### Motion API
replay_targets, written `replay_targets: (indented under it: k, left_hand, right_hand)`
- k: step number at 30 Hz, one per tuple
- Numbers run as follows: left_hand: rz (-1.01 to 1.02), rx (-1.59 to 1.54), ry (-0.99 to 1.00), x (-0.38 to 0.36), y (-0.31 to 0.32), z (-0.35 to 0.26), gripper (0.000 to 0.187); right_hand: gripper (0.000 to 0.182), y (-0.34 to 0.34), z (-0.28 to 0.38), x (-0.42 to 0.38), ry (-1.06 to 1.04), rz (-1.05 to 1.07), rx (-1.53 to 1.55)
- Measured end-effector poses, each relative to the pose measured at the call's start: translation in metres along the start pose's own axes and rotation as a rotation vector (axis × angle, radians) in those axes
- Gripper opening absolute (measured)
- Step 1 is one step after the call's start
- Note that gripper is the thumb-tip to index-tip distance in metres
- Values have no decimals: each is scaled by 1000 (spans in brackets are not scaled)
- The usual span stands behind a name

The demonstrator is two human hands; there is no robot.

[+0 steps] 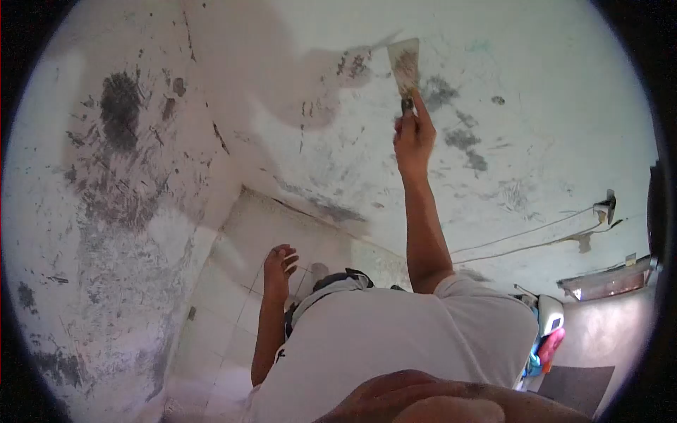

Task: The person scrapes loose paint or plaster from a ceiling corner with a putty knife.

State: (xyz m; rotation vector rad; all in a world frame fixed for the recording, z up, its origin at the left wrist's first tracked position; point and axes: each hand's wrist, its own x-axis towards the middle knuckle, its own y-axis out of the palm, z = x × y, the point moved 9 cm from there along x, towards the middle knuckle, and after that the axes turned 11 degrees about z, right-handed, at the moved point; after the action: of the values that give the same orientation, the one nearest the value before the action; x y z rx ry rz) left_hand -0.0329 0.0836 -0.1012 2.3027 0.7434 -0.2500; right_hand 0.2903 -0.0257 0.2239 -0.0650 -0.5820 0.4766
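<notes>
My right hand (415, 141) is raised high on the outstretched arm, fingers wrapped round the handle of a putty knife (405, 60). One finger lies extended along the base of its blade. The wide blade points upward, stained brown, and overlaps the pale, scuffed wall (338, 162) beside some dark patches. Lower and to the left, my left hand (279, 266) hangs in front of my body with its fingers loosely bent and apart, holding nothing.
A second wall (176, 247) with large dark stains meets the first at a cracked corner on the left. White tiles (240, 310) show below. Toward the right run thin cables near a dark bracket (605, 206). Colourful items (550, 345) are stacked behind my shoulder.
</notes>
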Motion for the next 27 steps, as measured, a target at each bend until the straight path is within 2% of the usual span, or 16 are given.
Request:
replay_targets:
  k: [1, 5, 7, 9, 13, 14, 16, 18, 21, 23, 25, 27]
  left_hand:
    - [6, -27, 1, 2, 0, 0, 35]
    - [-66, -34, -9, 2, -11, 4, 33]
    - [-83, -8, -47, -2, -15, 9, 34]
    - [-74, -12, -80, 10, -12, 5, 35]
    - [-13, 28, -29, 21, -5, 2, 35]
    - [-37, -14, -24, 19, 4, -10, 24]
    - [-48, -7, 1, 28, -2, -16, 27]
    - [-70, -2, 30, 22, 2, -17, 27]
    - [-24, 43, 26, 22, 15, -18, 25]
    - [2, 13, 34, 34, 24, -23, 24]
    - [66, 130, 52, 20, 44, -34, 25]
    - [104, 147, 73, 20, 52, -39, 25]
  right_hand:
    - [43, -6, -2, 1, 50, -23, -27]
    - [43, -4, -1, 3, 14, 16, -40]
    - [43, -7, -2, -7, 124, 37, -13]
    - [43, -4, 2, 8, 11, 49, -38]
    - [43, 4, 2, 10, -9, 65, -67]
    - [43, 3, 6, 7, -20, 59, -58]
    - [42, -8, 1, 4, 63, 15, 59]
    - [43, 1, 3, 0, 49, 19, 30]
    - [44, -8, 1, -11, 82, 29, 12]
    - [44, -10, -1, 3, 9, 67, -99]
    - [45, 9, 14, 15, 45, 71, 32]
    - [44, 10, 13, 15, 20, 63, -24]
